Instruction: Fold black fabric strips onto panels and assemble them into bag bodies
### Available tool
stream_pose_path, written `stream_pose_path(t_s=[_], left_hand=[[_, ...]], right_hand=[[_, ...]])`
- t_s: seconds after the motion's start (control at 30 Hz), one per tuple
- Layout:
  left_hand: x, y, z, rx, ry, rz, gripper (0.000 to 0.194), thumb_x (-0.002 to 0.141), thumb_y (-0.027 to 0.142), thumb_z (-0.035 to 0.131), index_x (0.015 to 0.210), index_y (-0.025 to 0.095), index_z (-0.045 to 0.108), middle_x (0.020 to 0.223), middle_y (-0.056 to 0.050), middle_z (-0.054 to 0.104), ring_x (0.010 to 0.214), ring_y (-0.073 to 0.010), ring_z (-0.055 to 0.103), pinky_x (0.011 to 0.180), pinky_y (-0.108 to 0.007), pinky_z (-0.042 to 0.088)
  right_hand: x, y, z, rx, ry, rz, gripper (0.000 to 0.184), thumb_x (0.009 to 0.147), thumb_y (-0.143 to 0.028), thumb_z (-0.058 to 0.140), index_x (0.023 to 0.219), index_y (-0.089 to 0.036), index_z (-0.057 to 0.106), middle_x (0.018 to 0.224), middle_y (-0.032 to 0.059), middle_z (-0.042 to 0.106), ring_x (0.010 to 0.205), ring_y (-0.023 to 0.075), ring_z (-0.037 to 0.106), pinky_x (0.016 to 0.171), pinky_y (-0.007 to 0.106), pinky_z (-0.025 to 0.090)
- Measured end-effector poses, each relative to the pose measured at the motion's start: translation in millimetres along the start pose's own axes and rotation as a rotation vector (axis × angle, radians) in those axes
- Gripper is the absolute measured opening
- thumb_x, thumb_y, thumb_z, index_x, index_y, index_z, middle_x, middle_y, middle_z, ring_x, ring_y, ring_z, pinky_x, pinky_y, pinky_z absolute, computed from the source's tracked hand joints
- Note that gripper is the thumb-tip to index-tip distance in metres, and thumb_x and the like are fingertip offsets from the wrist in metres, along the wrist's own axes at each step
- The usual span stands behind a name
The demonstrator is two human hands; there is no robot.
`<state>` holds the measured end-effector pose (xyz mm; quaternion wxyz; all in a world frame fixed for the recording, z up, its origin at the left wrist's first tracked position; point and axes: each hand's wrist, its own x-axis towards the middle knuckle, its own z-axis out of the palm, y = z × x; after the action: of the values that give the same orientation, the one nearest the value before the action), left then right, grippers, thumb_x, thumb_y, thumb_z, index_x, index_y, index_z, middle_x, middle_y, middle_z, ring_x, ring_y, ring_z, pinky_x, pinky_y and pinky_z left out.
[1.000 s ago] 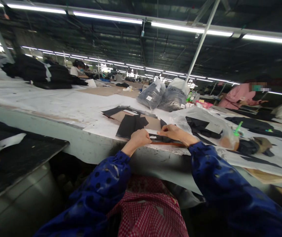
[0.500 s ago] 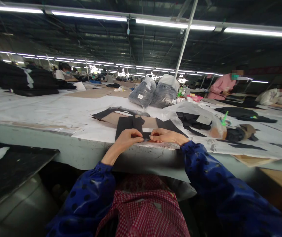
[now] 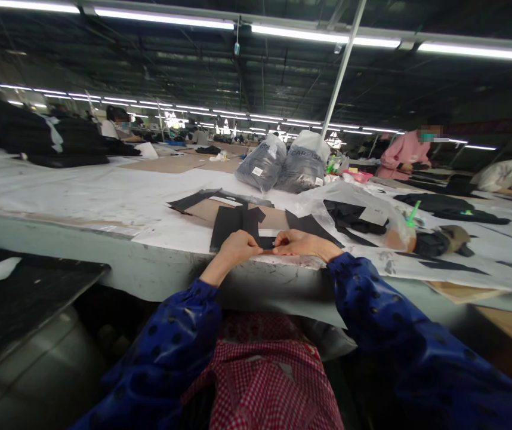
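Note:
At the table's front edge my left hand has its thumb and fingers pinched on the near edge of a small black fabric piece. Facing it, my right hand pinches the other side of the same piece. A narrow white strip lies just beyond the fingertips. Larger black fabric pieces spread beside my left hand, partly over a brown cardboard sheet. Another black panel lies behind my right hand. My fingertips hide part of the held piece.
Two filled plastic bags stand farther back. To the right are a clear plastic sheet with black scraps, a green-handled tool and dark cloth. Black bundles are stacked far left. A person in pink works across the table.
My left hand has shifted slightly right, nearer the right hand, its fingers lower on the fabric edge. The right hand stays almost in place. The view has tilted a little.

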<state>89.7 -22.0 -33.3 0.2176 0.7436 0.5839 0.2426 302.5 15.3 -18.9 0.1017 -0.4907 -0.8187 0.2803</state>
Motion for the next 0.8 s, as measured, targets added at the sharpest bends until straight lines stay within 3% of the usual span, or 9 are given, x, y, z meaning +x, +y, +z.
stream_pose_path(t_s=[0.3, 0.47, 0.67, 0.8], left_hand=[[11, 10, -6.3, 0.048, -0.072, -0.044, 0.01, 0.062, 0.025, 0.072, 0.064, 0.015, 0.074, 0.06, -0.004, 0.065, 0.066, -0.0195, 0.061, 0.056, -0.027, 0.039], [16, 10, -6.9, 0.051, -0.078, -0.038, 0.009, 0.06, 0.024, 0.073, 0.063, 0.016, 0.073, 0.063, -0.004, 0.066, 0.066, -0.019, 0.061, 0.055, -0.026, 0.041], [19, 6, -9.9, 0.03, -0.097, 0.006, 0.008, 0.058, 0.024, 0.073, 0.058, 0.016, 0.072, 0.051, -0.001, 0.059, 0.061, -0.0174, 0.058, 0.053, -0.024, 0.04], [19, 5, -10.4, 0.009, -0.129, 0.057, 0.011, 0.06, 0.022, 0.07, 0.052, 0.016, 0.068, 0.045, 0.001, 0.052, 0.057, -0.0168, 0.055, 0.054, -0.025, 0.039]], right_hand=[[6, -14, 1, -0.017, -0.034, 0.107, 0.021, 0.069, -0.032, 0.075, 0.076, -0.018, 0.061, 0.064, 0.0006, 0.059, 0.057, 0.0128, 0.05, 0.051, 0.024, 0.038], [4, -36, -1, -0.098, -0.109, 0.15, 0.031, 0.078, -0.047, 0.069, 0.07, -0.018, 0.058, 0.06, 0.0035, 0.057, 0.055, 0.0135, 0.049, 0.051, 0.028, 0.036], [7, -57, -6, -0.331, 0.06, 0.157, 0.028, 0.066, -0.038, 0.08, 0.067, -0.02, 0.058, 0.064, 0.002, 0.055, 0.068, 0.0193, 0.053, 0.055, 0.028, 0.034], [8, -58, -4, -0.191, 0.214, 0.015, 0.022, 0.08, -0.037, 0.067, 0.072, -0.019, 0.058, 0.065, 0.0008, 0.054, 0.066, 0.0166, 0.053, 0.057, 0.027, 0.036]])
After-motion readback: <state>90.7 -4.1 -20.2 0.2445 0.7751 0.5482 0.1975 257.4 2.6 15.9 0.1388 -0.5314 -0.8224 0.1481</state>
